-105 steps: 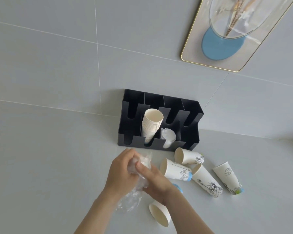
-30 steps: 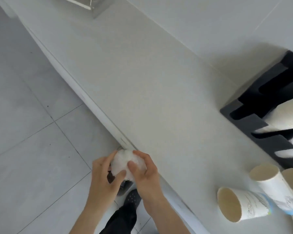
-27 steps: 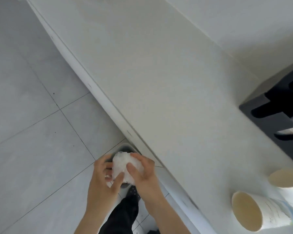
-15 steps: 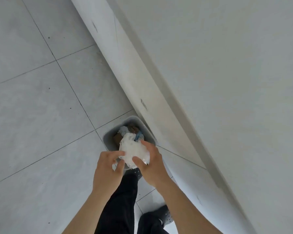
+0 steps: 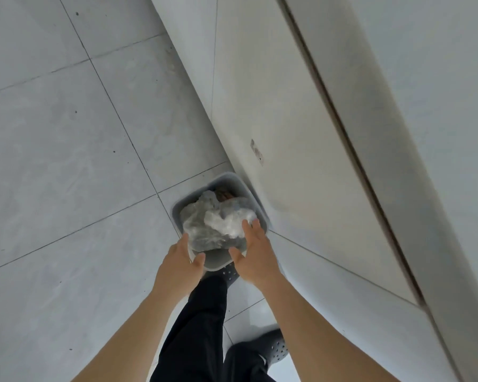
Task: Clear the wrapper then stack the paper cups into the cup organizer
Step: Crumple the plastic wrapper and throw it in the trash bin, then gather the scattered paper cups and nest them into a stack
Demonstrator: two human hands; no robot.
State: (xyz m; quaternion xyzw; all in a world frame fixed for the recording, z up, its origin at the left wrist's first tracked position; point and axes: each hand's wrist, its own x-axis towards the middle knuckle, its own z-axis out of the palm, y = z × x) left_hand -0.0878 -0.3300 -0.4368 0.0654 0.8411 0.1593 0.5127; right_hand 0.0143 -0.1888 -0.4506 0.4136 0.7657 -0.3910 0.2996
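The crumpled clear plastic wrapper (image 5: 218, 226) lies in the mouth of a small grey waste bin (image 5: 233, 181) on the floor, on top of other rubbish. My left hand (image 5: 181, 259) and my right hand (image 5: 255, 255) hover just above the bin's near rim, one on each side of the wrapper, fingers spread and palms facing each other. Neither hand grips anything. The paper cups and the cup organizer are out of view.
The bin stands against the white front of the counter (image 5: 301, 150), which runs diagonally across the right of the view. Grey floor tiles (image 5: 66, 161) fill the left. My dark trouser legs and grey perforated shoes (image 5: 273, 346) are below the hands.
The view has swung from the counter top down to the floor. Both hands carried the balled wrapper over the bin, then let it go; it now lies in the bin and the fingers are apart.
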